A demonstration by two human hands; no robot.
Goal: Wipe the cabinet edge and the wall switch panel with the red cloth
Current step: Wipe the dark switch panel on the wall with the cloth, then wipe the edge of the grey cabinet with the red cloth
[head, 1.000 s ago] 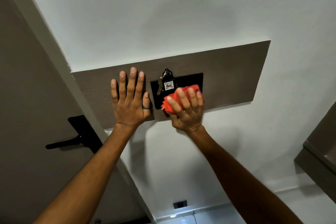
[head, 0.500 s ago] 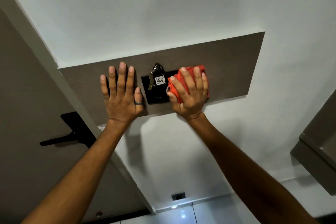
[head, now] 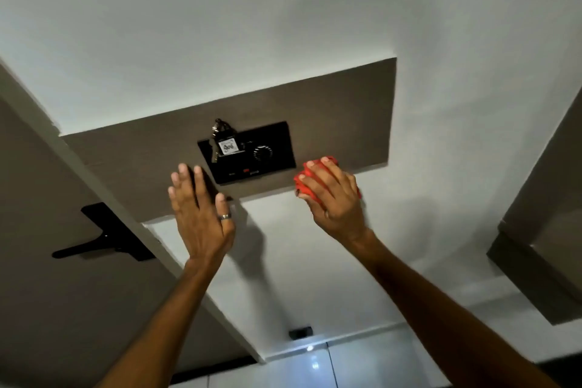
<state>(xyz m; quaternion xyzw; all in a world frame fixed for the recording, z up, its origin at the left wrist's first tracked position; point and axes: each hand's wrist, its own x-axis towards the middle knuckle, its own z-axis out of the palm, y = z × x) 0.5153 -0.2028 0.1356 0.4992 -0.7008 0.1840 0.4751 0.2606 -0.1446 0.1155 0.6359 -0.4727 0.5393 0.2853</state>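
a bunched red cloth (head: 318, 181) is gripped in the right hand (head: 335, 198), whose fingers are curled over it, and it is pressed at the lower edge of a brown wood-grain backing board (head: 346, 116) mounted on the white wall (head: 283, 9). the cloth is held just to the right of the black switch panel (head: 252, 153), near its lower right corner but apart from it. the panel is set into the middle of the board; a round dial and a small red mark are shown on its face, and a bunch of keys with a white numbered tag (head: 225, 143) is hung at its upper left. the left hand (head: 201, 208) is held flat with the fingers extended and nothing grasped, a ring being worn on one finger; its fingertips are laid over the board just left of the panel, though whether the palm is touching the surface cannot be told. to the left, a door with a black lever handle (head: 100, 238) is seen beside its pale frame. at the right edge, a brown cabinet (head: 541, 246) is seen, well apart from both hands. a dark socket (head: 300, 332) is set low in the wall near the tiled floor.
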